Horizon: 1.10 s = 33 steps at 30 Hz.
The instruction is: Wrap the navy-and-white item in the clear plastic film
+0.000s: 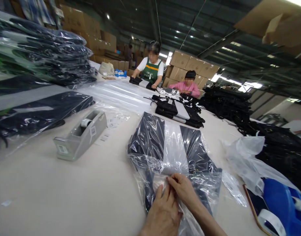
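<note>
A folded dark garment (pixel 147 132) with a pale grey band (pixel 175 147) lies in a clear plastic bag (pixel 205 183) on the table before me. My left hand (pixel 165 209) rests on the near part of the bag, its fingers stretched out and slightly apart. Just right of it, my right hand (pixel 183 188) pinches the plastic near the bag's fold, thumb and fingertips together. A whitish patch (pixel 158 181) shows beside the fingertips; I cannot make out what it is. Both hands are close together, almost touching.
Left are a grey tape dispenser (pixel 83 136), barcode stickers (pixel 104 137) and stacked bagged garments (pixel 49 55). Folded black garments (pixel 178 111) lie ahead. Right are black garments (pixel 283 147), crumpled plastic (pixel 246 154) and a blue dispenser (pixel 279 200). Two people (pixel 151 67) work across the table.
</note>
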Each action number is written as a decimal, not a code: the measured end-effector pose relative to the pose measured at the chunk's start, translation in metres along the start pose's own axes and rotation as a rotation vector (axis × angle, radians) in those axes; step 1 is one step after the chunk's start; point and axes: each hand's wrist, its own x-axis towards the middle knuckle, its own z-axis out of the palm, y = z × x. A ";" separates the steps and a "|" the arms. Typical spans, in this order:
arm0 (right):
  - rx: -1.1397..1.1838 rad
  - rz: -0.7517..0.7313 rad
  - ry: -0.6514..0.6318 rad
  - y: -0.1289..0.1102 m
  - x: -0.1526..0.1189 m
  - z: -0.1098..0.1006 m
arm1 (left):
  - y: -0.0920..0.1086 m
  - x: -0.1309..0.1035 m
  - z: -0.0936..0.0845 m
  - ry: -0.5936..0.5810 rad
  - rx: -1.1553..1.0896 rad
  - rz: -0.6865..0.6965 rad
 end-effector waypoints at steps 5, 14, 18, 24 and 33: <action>-0.080 0.089 0.015 -0.007 0.004 0.002 | 0.003 0.001 0.000 -0.047 -0.016 -0.041; -0.164 0.157 0.108 -0.020 0.005 0.009 | 0.004 0.002 -0.015 -0.157 -0.109 -0.057; -0.129 0.157 0.036 -0.023 0.005 0.001 | 0.001 0.004 -0.018 -0.211 -0.128 -0.079; -0.090 0.195 -0.033 -0.022 0.002 -0.007 | 0.000 0.003 -0.017 -0.258 -0.137 -0.089; -0.162 0.267 0.049 -0.032 0.008 -0.003 | -0.002 0.000 -0.015 -0.222 -0.082 -0.083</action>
